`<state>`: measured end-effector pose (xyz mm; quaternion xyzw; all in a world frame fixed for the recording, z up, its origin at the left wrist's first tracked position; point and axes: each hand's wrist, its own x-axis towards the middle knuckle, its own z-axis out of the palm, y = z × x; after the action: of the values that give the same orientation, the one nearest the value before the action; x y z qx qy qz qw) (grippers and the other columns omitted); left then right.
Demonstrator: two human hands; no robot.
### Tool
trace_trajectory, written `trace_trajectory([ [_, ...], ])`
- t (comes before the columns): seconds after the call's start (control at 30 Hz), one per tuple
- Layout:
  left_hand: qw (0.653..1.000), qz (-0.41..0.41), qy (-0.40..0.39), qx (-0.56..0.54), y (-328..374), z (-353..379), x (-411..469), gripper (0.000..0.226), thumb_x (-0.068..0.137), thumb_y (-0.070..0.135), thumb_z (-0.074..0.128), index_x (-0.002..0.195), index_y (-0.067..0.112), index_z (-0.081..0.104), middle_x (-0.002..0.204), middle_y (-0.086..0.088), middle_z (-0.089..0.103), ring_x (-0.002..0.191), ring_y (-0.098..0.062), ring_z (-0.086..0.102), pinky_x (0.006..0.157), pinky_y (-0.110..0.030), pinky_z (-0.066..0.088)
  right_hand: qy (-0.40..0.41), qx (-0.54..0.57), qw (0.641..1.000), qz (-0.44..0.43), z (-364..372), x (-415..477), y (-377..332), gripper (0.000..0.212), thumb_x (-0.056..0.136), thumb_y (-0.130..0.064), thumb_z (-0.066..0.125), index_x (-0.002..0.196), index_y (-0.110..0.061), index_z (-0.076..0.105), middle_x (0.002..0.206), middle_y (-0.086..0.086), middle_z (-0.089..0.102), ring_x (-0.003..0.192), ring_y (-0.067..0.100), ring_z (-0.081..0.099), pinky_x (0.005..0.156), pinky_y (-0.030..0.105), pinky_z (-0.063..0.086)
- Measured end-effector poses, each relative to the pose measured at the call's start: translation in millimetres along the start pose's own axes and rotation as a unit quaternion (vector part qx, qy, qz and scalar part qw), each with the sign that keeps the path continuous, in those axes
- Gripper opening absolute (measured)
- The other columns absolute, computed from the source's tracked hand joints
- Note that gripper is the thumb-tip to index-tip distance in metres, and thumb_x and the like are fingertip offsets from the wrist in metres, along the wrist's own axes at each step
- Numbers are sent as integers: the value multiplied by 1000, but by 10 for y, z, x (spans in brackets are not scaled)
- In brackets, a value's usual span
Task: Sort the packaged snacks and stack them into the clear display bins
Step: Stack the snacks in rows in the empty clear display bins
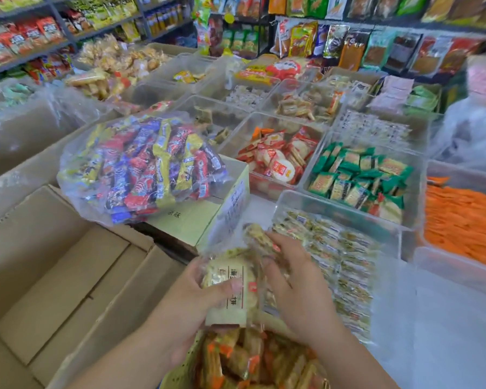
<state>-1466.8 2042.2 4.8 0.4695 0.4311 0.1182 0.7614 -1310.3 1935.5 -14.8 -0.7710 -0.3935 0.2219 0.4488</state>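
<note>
Left hand (191, 301) grips a packet (230, 287), right hand (300, 284) pinches a small pack (260, 237) — best laid flat in the bin (334, 209), matching its rows.

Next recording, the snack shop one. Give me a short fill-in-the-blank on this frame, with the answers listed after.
1. The left hand grips a pale packet with its ____ lying across the front.
2. Behind the clear bin beside the right hand, the next bin holds mostly ____ packets.
3. The big clear bag of mixed snacks rests on a closed box made of ____.
4. The bin at the right edge is filled with ____ packets.
Missing words: thumb; green; cardboard; orange.
</note>
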Motion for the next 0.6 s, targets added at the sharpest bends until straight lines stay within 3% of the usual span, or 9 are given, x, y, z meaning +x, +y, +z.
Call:
trace_trajectory([
  [0.1,998,12,52,-18,-34,10,138,76,51,24,94,121,28,66,100,-12,78,68,-26,73,45,-32,50,15,32,998,61,-143,308,276,39,104,-33,52,142,-41,46,123,-23,60,90,-15,61,77,15,53],
  [0.17,995,20,73,-70,-26,-8,193,60,55,31,84,113,32,70,98,-9,79,67,-23,74,43,-31,51,45,-19,996,72,-262,597,484,38,105,-32,52,143,-33,49,123,-12,64,82,-3,63,72,30,54],
  [0.23,990,21,79,-116,-22,-62,225,37,63,25,76,97,40,76,89,-8,79,60,-21,72,40,-30,51,49,-76,993,80,-351,888,679,37,104,-29,54,141,-27,53,122,-2,67,95,15,65,74,35,51],
  [0.3,987,17,85,-139,-23,-125,233,38,65,21,72,101,34,75,89,-10,79,59,-22,72,39,-31,51,13,-124,987,102,-379,1113,860,37,104,-27,55,141,-24,54,129,4,66,108,26,64,80,33,49],
  [0.37,985,11,89,-145,-15,-186,228,40,65,22,72,105,26,73,94,-13,79,62,-25,74,40,-32,53,-41,-153,979,125,-374,1248,1005,40,103,-27,57,143,-24,54,135,4,64,115,26,62,86,32,48],
  [0.47,987,19,92,-133,17,-257,208,28,66,25,71,92,32,79,98,-12,79,68,-25,75,44,-33,55,-121,-143,969,160,-363,1357,1089,46,101,-28,60,146,-30,50,144,3,59,123,26,60,99,37,49],
  [0.6,983,16,101,-154,8,-304,186,37,69,26,69,105,20,74,101,-15,79,69,-28,75,45,-34,56,-162,-177,960,143,-327,1433,1118,45,101,-25,57,145,-31,50,146,3,55,118,25,57,91,34,45],
])
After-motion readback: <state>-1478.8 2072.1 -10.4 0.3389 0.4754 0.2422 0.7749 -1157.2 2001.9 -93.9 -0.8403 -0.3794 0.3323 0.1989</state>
